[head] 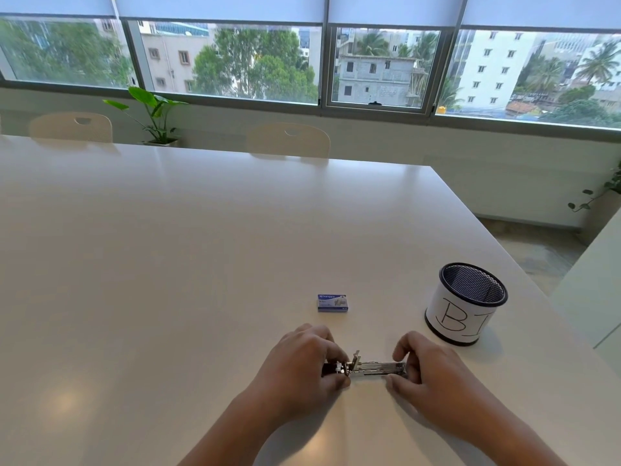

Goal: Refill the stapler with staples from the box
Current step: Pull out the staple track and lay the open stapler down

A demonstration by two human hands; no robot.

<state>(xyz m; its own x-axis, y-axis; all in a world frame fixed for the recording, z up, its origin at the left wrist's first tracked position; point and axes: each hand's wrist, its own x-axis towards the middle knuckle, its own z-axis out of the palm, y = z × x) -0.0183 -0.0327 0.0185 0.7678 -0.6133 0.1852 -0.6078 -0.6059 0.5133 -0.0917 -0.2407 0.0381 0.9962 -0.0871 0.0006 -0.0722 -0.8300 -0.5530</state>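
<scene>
A small metal stapler (373, 367) lies lengthwise on the white table (168, 264), its silver staple channel exposed and its black end under my left hand. My left hand (302, 364) grips that left end, fingers curled over it. At the right end, my right hand (426, 375) pinches the silver channel between thumb and fingers. A small blue staple box (332, 303) lies shut on the table just beyond my hands, touching neither.
A black mesh cup (465, 303) wrapped in white paper with handwritten letters stands at the right, near the table's right edge. Two pale chairs (289, 139) are tucked in at the far side. A potted plant (154, 116) stands by the window.
</scene>
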